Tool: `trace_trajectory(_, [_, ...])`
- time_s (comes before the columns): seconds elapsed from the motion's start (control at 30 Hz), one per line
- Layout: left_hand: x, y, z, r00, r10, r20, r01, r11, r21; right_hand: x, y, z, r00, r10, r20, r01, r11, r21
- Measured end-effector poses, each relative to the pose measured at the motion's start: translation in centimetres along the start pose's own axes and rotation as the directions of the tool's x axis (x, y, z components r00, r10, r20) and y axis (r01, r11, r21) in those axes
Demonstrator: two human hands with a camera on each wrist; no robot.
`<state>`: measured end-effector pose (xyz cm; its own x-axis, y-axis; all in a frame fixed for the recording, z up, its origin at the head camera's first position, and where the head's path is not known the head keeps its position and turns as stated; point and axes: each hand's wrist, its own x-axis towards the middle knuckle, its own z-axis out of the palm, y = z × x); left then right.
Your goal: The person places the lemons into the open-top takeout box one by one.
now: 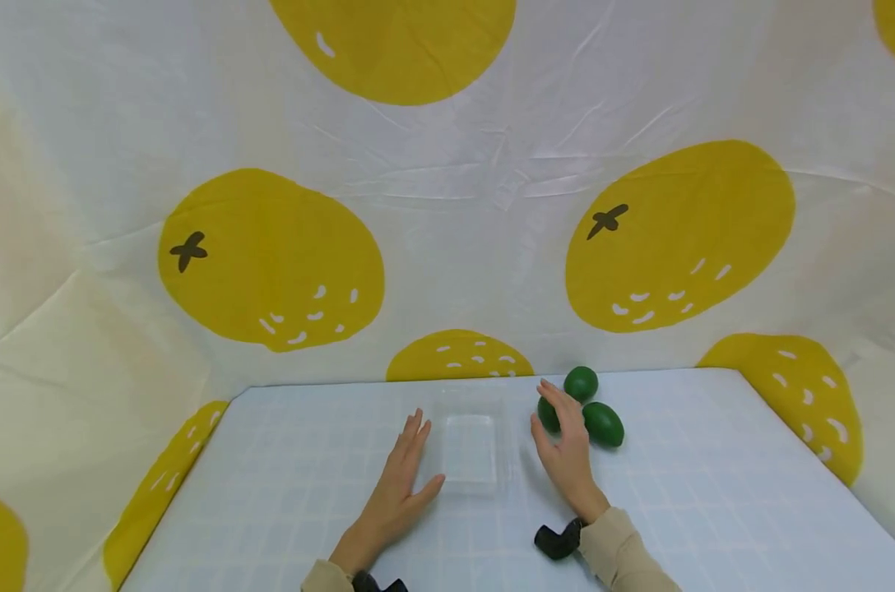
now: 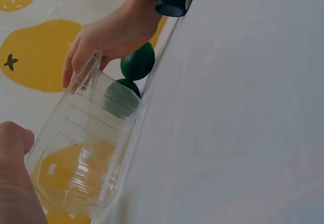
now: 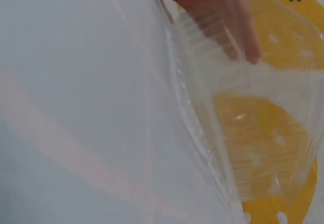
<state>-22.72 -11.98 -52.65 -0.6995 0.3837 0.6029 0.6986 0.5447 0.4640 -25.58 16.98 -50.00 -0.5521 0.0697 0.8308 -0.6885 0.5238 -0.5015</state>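
Note:
A clear plastic box with ribbed sides stands on the table between the two hands. My left hand is at its left side, fingers straight and thumb spread towards the near corner; whether it touches the plastic I cannot tell. To the right of the box, my right hand hovers with fingers loosely bent and nothing held. Close beside that hand lie three glossy dark green oval fruits: one at the back, one to the right, and a third partly hidden behind the fingers.
A pale checked cloth covers the table. Behind and at both sides hangs a white curtain printed with large yellow fruits. Each wrist wears a black device, such as the right one.

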Motion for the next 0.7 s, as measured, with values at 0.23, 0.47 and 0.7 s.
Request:
trace_trajectory(0.23, [-0.1,0.1,-0.3,0.997,0.017,0.076,-0.014,0.999,-0.036,-0.3,2.2,0.5,0.985,0.134,0.111,-0.125,0.988,-0.087])
trace_trajectory(0.47, [-0.1,0.5,-0.1,0.997,-0.007,0.078,0.008,1.0,-0.017,-1.0,2.3,0.4,0.969,0.169,0.18,-0.139,0.976,-0.169])
trace_trajectory(0.7, [-0.3,0.7,0.0,0.997,-0.017,0.077,0.018,1.0,-0.011,-1.2,2.5,0.4,0.972,0.149,0.184,-0.118,0.979,-0.169])
